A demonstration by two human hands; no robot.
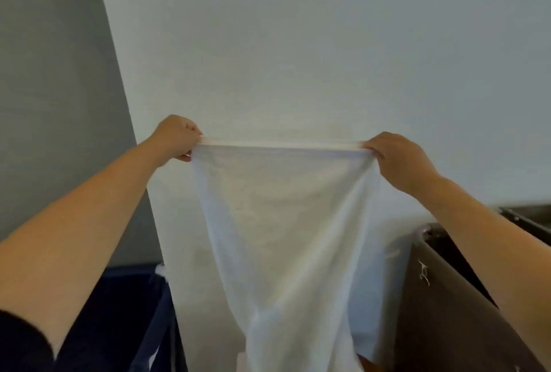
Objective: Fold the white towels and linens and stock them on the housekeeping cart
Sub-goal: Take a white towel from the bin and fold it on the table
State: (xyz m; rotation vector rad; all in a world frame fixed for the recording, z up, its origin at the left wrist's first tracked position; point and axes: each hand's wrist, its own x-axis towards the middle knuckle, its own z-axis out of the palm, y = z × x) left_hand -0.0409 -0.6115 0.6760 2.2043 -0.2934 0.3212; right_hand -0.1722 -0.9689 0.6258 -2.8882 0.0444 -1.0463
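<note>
A white towel [283, 222] was held up taut, its top corners pinched by the left hand [176, 136] and right hand [399, 160]. For a clean fold, the hem likely needed keeping level.

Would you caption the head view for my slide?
Left hand and right hand hold a white towel up by its top corners.

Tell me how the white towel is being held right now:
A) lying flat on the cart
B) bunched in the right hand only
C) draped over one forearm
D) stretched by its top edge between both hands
D: the left hand and the right hand each pinch a top corner of the white towel, its upper edge taut and the rest hanging down.
</note>
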